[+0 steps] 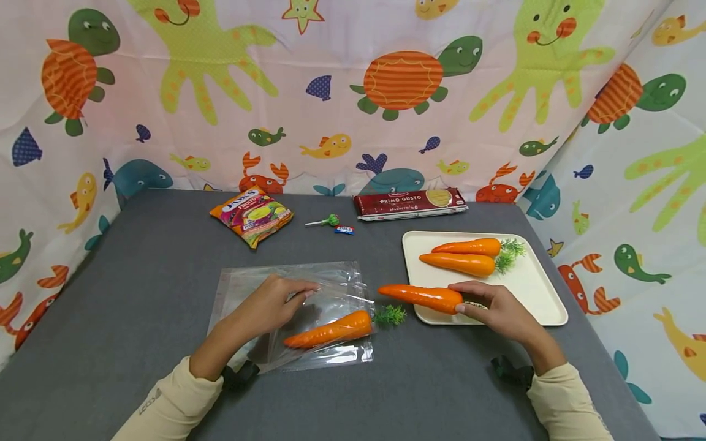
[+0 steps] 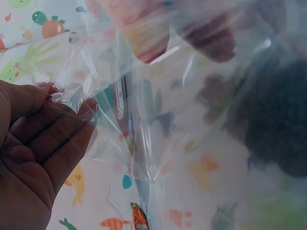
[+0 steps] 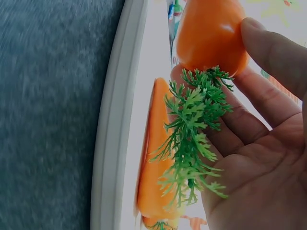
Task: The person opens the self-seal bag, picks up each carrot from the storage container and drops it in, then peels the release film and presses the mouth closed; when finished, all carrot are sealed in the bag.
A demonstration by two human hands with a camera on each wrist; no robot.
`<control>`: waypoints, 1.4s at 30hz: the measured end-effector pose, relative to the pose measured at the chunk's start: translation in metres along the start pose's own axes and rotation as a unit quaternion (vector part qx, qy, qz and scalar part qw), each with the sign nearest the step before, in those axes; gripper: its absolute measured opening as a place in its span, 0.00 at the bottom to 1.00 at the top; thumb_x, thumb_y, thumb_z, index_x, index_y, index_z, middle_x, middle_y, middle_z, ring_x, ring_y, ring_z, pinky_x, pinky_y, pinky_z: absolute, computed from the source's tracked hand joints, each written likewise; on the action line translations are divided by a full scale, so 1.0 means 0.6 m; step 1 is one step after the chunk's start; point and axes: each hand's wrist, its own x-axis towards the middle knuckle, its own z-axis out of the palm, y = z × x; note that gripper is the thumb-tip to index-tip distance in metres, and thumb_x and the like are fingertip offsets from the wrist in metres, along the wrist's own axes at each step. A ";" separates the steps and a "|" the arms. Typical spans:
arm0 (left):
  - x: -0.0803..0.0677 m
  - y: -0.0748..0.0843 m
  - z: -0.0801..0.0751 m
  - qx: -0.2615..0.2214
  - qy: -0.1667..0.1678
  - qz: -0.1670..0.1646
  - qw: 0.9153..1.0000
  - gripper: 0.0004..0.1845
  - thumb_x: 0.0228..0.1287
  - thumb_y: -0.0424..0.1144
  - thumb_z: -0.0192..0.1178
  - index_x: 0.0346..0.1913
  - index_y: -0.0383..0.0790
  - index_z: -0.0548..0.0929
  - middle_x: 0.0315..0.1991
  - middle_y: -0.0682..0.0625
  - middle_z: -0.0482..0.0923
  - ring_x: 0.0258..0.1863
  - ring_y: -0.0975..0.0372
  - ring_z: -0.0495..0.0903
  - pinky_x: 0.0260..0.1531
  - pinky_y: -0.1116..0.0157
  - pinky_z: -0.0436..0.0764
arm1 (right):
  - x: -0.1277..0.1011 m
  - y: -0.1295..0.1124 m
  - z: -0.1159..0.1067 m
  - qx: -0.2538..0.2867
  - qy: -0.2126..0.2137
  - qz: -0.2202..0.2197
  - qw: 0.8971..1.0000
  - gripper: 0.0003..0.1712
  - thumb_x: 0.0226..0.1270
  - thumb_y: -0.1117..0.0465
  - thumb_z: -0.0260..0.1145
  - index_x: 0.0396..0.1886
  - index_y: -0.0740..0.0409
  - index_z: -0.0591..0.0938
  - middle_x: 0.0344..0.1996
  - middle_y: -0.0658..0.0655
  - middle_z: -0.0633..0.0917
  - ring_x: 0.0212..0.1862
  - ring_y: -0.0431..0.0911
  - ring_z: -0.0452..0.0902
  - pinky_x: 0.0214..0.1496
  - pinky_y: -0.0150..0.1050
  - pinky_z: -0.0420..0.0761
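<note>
At the left, a transparent bag [image 1: 234, 282] was laid flat on the grey table [image 1: 138, 306], its upper film lifted near the mouth by the left hand [image 1: 267, 309], in which the film was pinched between thumb and fingertips. That lift, it was judged, needed to be wide enough for the two layers to be well parted, yet gentle, since thin film could crease or tear. Inside the bag, one carrot [image 1: 331, 331] was seen with its tip to the left and its greens [image 1: 390, 315] sticking out past the right edge; it was best left near the front side, with room behind it. Just beyond the mouth, a second carrot [image 1: 421, 297] was pointed leftward; its thick end was gripped between thumb and fingers by the right hand [image 1: 499, 309], over the left part of the cream tray [image 1: 529, 300]. This hold seemed well chosen, though the smooth surface could slip if pinched too lightly. A low, level approach was called for, with the tip aimed behind the first carrot and no loose film caught. On the tray, two further carrots [image 1: 458, 264] were laid side by side.
</note>
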 end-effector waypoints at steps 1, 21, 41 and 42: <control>0.000 0.000 0.000 -0.001 0.000 0.001 1.000 0.14 0.69 0.30 0.59 0.55 0.34 0.83 0.42 0.45 0.85 0.15 0.69 0.65 0.15 0.70 0.68 | 0.001 -0.001 0.002 0.003 -0.003 0.000 1.000 0.23 0.66 0.63 0.68 0.60 0.62 0.79 0.52 0.59 0.82 0.50 0.40 0.77 0.53 0.29 0.76; 0.002 0.001 -0.002 0.003 0.000 0.005 1.000 0.15 0.68 0.30 0.60 0.56 0.34 0.83 0.42 0.45 0.85 0.14 0.69 0.65 0.14 0.70 0.67 | 0.006 -0.021 0.022 0.028 -0.032 -0.019 0.999 0.22 0.67 0.63 0.67 0.60 0.58 0.79 0.52 0.53 0.82 0.54 0.42 0.77 0.57 0.34 0.75; 0.006 0.005 -0.002 0.020 -0.007 0.011 1.000 0.15 0.66 0.30 0.62 0.55 0.35 0.84 0.42 0.46 0.86 0.19 0.68 0.71 0.19 0.70 0.73 | 0.041 -0.047 0.051 -0.020 -0.041 -0.044 0.998 0.22 0.66 0.59 0.69 0.59 0.55 0.81 0.52 0.50 0.83 0.52 0.47 0.76 0.58 0.51 0.76; 0.007 0.004 -0.001 0.022 -0.006 0.014 1.000 0.15 0.66 0.30 0.62 0.55 0.35 0.84 0.42 0.46 0.86 0.20 0.68 0.72 0.20 0.70 0.74 | 0.042 -0.048 0.052 -0.020 -0.042 -0.045 0.998 0.22 0.65 0.59 0.69 0.59 0.55 0.81 0.52 0.50 0.83 0.52 0.47 0.76 0.58 0.52 0.76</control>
